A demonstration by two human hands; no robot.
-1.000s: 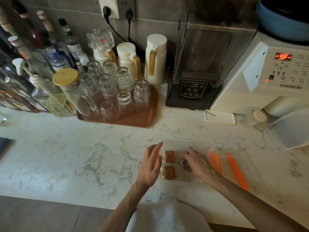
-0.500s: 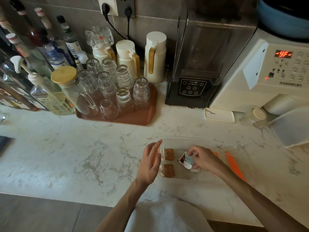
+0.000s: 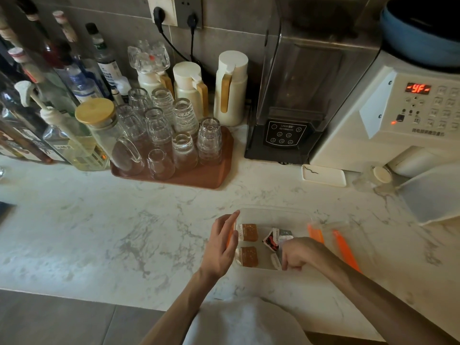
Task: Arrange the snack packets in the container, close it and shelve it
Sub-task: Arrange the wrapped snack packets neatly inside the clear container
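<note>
A clear plastic container (image 3: 273, 212) sits on the marble counter near the front edge. Inside it, two brown snack packets (image 3: 249, 232) (image 3: 247, 256) lie one behind the other on the left. A dark, red and white packet (image 3: 276, 237) lies tilted at the back right. My left hand (image 3: 221, 245) is open, its palm flat against the container's left wall. My right hand (image 3: 298, 253) reaches into the near right corner, fingers curled and pinched on a white packet (image 3: 275, 261) that it mostly hides. The clear lid (image 3: 353, 235) with orange clips (image 3: 346, 252) lies just right of the container.
A brown tray (image 3: 204, 179) of upturned glasses stands behind, with bottles (image 3: 74, 78) to its left and white jugs (image 3: 230, 88) at the wall. A blender (image 3: 293, 100), a white dispenser machine (image 3: 398, 115) and a white bin (image 3: 433, 192) stand at the right.
My right hand has left the dark, red and white packet at the back right of the container. It has moved nearer me, onto the white packet. My left hand has barely moved.
</note>
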